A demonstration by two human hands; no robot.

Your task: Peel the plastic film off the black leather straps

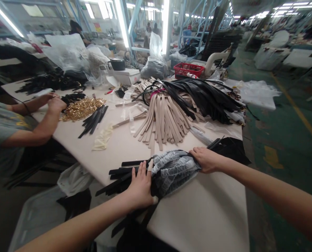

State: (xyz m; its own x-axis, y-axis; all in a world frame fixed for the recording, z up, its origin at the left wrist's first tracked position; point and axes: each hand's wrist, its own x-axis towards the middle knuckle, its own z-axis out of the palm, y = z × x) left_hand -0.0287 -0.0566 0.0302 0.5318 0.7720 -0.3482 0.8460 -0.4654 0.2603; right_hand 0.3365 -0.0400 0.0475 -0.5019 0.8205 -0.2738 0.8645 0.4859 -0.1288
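Person's left grip [140, 188]: snug cream-white index cover [150, 165], sleeve-like; similar pale thumb cover [155, 200] at tip. Other fingers of that grip bare. Left forearm [93, 217] bare, slender. Right grip [205, 160] bare where visible; right forearm [263, 185] likewise bare, tapering toward wrist.

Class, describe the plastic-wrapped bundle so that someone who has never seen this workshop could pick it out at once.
Find the pale worktable and look to its near end, below the fanned beige strips. There, between the person's left hand and right hand, lies the bundle. Unlike that bare fan, it is wrapped in crinkled, cloudy plastic, with black strips jutting out leftward.
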